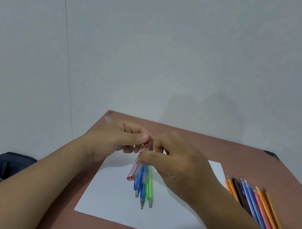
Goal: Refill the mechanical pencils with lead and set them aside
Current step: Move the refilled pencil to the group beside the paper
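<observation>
A red and clear lead case (135,168) hangs tilted above a white sheet of paper (112,203). My left hand (116,138) pinches its top end. My right hand (174,163) grips it from the right, thumb across its middle. Under the hands lie three mechanical pencils on the paper, tips toward me: two blue ones (140,184) and a green one (149,187). Their far ends are hidden by my right hand.
A row of several coloured pencils (256,206) lies on the brown table (248,159) to the right of the paper, partly under my right forearm. A dark bag (5,166) sits on the floor at the left. A pale wall stands close behind the table.
</observation>
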The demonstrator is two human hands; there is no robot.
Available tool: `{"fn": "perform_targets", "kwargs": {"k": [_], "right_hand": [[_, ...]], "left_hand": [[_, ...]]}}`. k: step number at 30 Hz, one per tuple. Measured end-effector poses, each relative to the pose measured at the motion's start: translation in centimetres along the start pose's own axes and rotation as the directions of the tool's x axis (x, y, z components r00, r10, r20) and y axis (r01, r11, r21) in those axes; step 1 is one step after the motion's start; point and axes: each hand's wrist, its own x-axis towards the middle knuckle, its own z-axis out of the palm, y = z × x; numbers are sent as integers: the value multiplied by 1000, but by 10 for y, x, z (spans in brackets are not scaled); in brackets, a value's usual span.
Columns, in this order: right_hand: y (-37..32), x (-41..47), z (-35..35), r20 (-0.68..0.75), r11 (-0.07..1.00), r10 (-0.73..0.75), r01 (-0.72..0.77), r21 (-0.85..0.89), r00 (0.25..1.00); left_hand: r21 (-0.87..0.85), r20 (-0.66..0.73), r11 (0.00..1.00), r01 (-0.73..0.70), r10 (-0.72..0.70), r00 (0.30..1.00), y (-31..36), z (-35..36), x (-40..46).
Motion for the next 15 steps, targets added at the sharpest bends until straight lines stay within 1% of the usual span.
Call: {"fn": "perform_targets", "kwargs": {"k": [3,5,6,8,9,10,11,12,13,14,15], "right_hand": [[3,-1,-1,-54,1000,-18,17,-22,998],[6,-4,3,-93,1000,22,-22,2,995],[7,-6,4,-104,996,77,-72,59,992],[9,-8,3,-87,941,285,-261,217,955],[9,-8,2,-49,874,416,-384,296,908],[9,-9,2,18,771,547,-512,378,837],[10,-10,4,105,644,650,-618,451,753],[10,-9,5,203,506,717,-698,507,666],[9,-9,6,302,381,739,-743,550,603],[8,-8,7,391,262,729,-757,599,562],[8,-7,8,453,169,705,-750,639,545]], "left_hand": [[-87,27,996,-4,6,1000,0,7,6],[-128,-25,992,6,-9,1000,-1,9,9],[-144,-63,990,-3,-6,998,-2,9,10],[-161,-143,986,-32,9,990,-2,10,11],[-162,-180,986,-38,8,984,0,11,11],[-161,-211,986,-37,2,977,1,11,11],[-160,-237,987,-34,-5,971,2,12,11],[-160,-258,987,-35,-8,966,4,13,10],[-161,-272,986,-40,-5,962,5,15,10],[-160,-282,986,-47,0,960,6,17,10],[-155,-290,987,-52,5,957,7,18,9]]}}
